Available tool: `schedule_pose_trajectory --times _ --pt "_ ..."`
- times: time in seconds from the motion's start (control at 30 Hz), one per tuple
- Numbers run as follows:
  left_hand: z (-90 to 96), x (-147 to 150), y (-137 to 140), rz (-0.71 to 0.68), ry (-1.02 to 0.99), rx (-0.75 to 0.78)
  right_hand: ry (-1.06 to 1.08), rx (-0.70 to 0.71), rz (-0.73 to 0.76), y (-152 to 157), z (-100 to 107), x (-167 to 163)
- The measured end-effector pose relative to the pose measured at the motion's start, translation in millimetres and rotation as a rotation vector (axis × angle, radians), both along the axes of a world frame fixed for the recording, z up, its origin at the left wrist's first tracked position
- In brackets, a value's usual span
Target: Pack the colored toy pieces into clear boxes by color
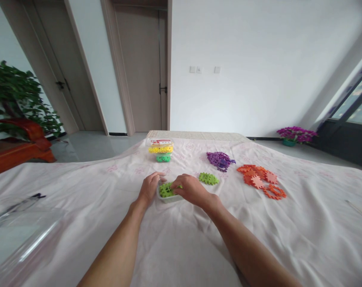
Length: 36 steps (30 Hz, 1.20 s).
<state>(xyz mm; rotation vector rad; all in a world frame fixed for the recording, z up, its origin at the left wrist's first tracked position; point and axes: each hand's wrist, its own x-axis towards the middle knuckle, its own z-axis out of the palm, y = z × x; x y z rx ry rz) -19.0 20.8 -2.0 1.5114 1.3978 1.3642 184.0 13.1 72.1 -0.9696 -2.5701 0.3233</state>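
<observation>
Nearby, on a pale pink-patterned cloth (169, 247), a clear plastic tub (170, 199) holds lime-green tooth-edged pieces (165, 190); the left hand (150, 187) touches its left rim, the right hand (188, 188) dips bent fingers inside, and I cannot tell whether either clamps anything; beyond lie a loose lime-green bunch (209, 178), orange toothed pieces (258, 177), a purple heap (219, 160) and stacked clear boxes (160, 142)
</observation>
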Motion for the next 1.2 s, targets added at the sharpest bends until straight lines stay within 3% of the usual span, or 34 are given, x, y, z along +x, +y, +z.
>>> schedule_pose_trajectory --times 0.1,0.3,0.47,0.57,0.67,0.83,0.97,1.2 --pt "0.5 0.4 -0.3 0.003 -0.014 -0.001 0.043 0.053 0.023 3.1 -1.7 1.4" --pt "-2.1 1.1 2.0 -0.010 -0.061 -0.004 0.067 0.117 -0.091 13.0 -0.9 12.1" --pt "6.7 2.9 -0.6 -0.017 -0.038 0.099 0.047 0.133 -0.062 16.0 -6.3 11.0" --pt "10.9 4.8 -2.8 -0.109 -0.014 0.144 0.054 0.125 -0.034 15.8 -8.5 9.1" --pt "9.8 5.9 -3.5 -0.162 -0.033 0.064 0.101 0.093 -0.053 18.6 -7.2 13.2" --pt "3.0 4.5 -1.5 -0.174 -0.096 -0.043 0.113 0.053 -0.350 40.1 -1.8 46.0" --pt "2.3 3.6 -0.6 -0.188 -0.110 -0.046 -0.063 0.010 -0.606 59.1 -3.6 82.3" --pt "3.3 4.0 -1.2 -0.176 -0.082 -0.042 -0.363 -0.071 -0.671 66.0 -22.8 99.5"
